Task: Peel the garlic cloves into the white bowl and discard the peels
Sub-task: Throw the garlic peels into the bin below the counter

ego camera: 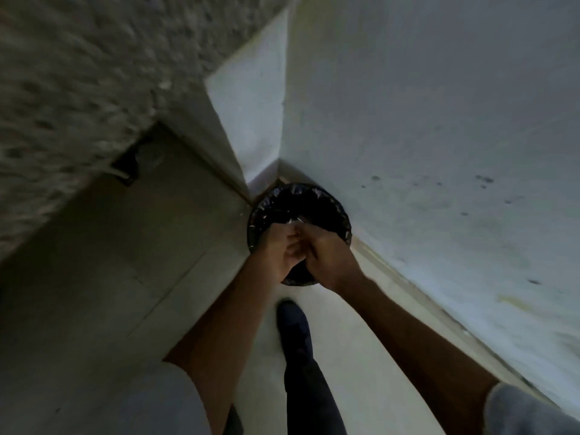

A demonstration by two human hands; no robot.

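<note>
While both hands hang over the bin, a small pale scrap of peel (294, 221) shows at the fingertips, above the bin's open mouth. It is too blurry to be sure what it is. The left hand (277, 248) and the right hand (331, 257) touch each other. Their fingers are curled in tight, and I cannot tell which hand holds the scrap.

One round black bin with a shiny black bag inside (340, 211) stands on the pale tiled floor (125, 246). It sits in a corner, right against the white spotted wall (423, 120). One dark shoe (293, 321) stands just before the bin. A rough grey speckled slab (78, 89) sticks out on the left. The room is dim.

Count: one bin, one scrap, two hands, one shoe.
</note>
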